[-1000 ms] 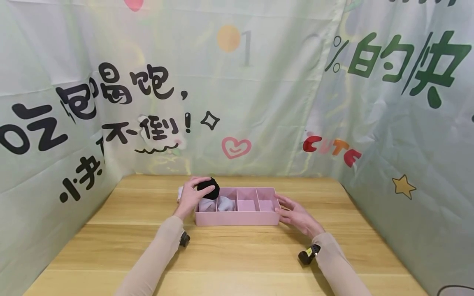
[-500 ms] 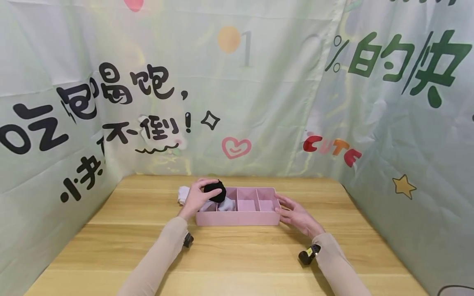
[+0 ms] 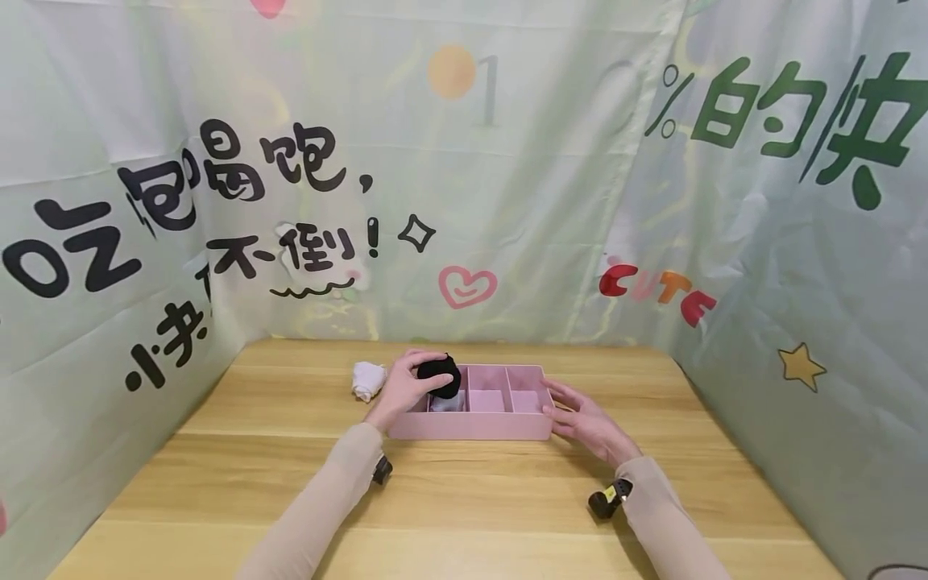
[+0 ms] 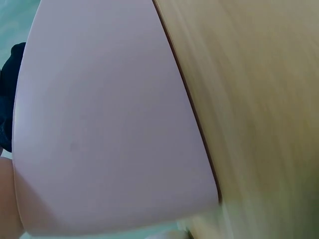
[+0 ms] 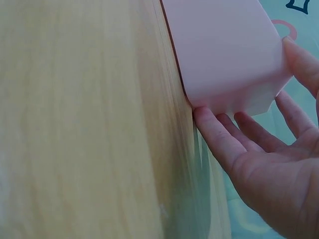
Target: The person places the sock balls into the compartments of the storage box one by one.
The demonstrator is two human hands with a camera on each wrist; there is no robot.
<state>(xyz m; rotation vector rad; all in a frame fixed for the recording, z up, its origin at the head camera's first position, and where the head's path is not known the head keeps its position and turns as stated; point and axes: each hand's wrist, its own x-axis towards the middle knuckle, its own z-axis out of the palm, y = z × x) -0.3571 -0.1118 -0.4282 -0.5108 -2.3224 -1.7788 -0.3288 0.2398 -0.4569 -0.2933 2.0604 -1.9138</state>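
Note:
My left hand (image 3: pixel 406 388) pinches a rolled-up black sock (image 3: pixel 439 377) over the left part of a pink divided box (image 3: pixel 471 426). Below it, a light grey rolled sock (image 3: pixel 447 402) sits in the second compartment from the left, while the leftmost one is largely covered by the hand. The two right compartments show bare floor. In the left wrist view the box's front wall (image 4: pixel 104 119) fills the middle, with the black sock (image 4: pixel 10 94) at the left edge. My right hand (image 5: pixel 279 164) rests its extended fingers against the box's right end.
A white rolled sock (image 3: pixel 368 380) lies on the wooden table (image 3: pixel 478 499), just left of the box. Printed fabric (image 3: pixel 522 201) hangs behind the table and along both sides.
My left hand has carried the black sock rightward, from over the leftmost compartment to over the second. More of the white sock now shows. The right hand stays at the box's end.

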